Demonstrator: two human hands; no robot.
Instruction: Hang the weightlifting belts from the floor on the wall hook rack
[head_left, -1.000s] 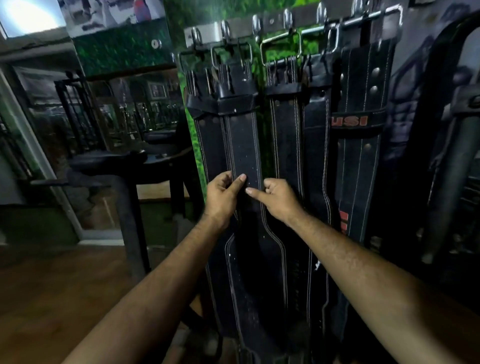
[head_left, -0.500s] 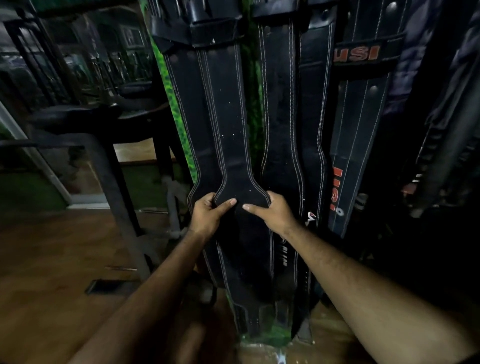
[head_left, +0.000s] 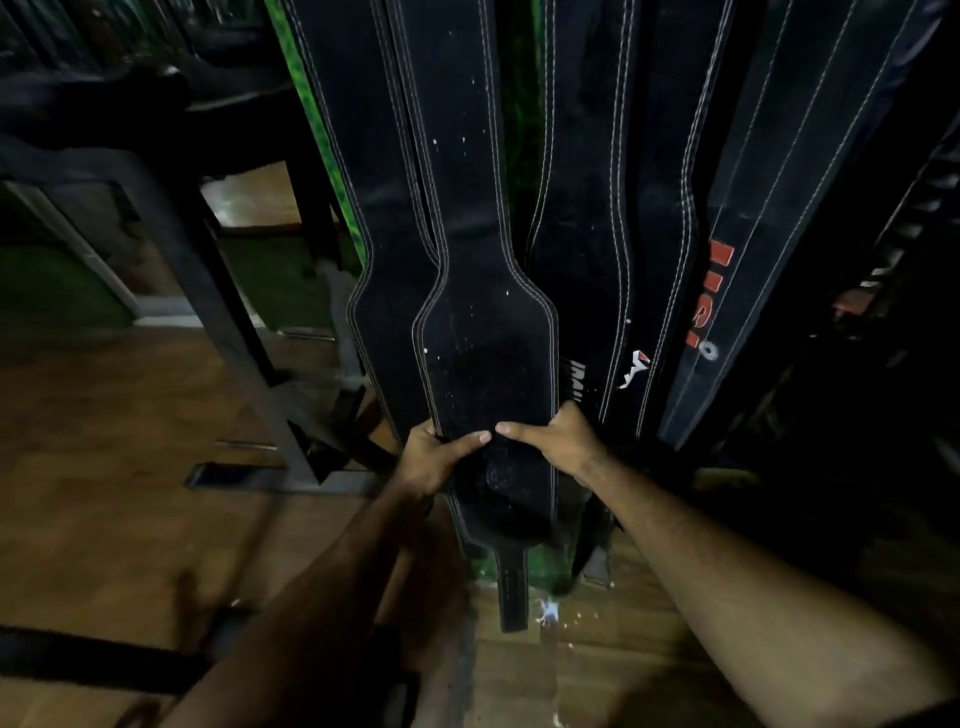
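Both hands have slid down the front belt (head_left: 485, 332) from mid-length to near its lower end. Left hand (head_left: 434, 460) and right hand (head_left: 563, 444) each grip an edge, thumbs on its face. Belt hangs among the others, tail just above the floor (head_left: 104, 415); likely being straightened, hanging about done.

Single head view, worn on the person's head, wide-angle. Faces forward and steeply down, close to the hanging belts (head_left: 483, 291) on the wall, both forearms reaching in from the bottom edge, wood floor (head_left: 104, 519) filling lower left. Edges bend with lens distortion.
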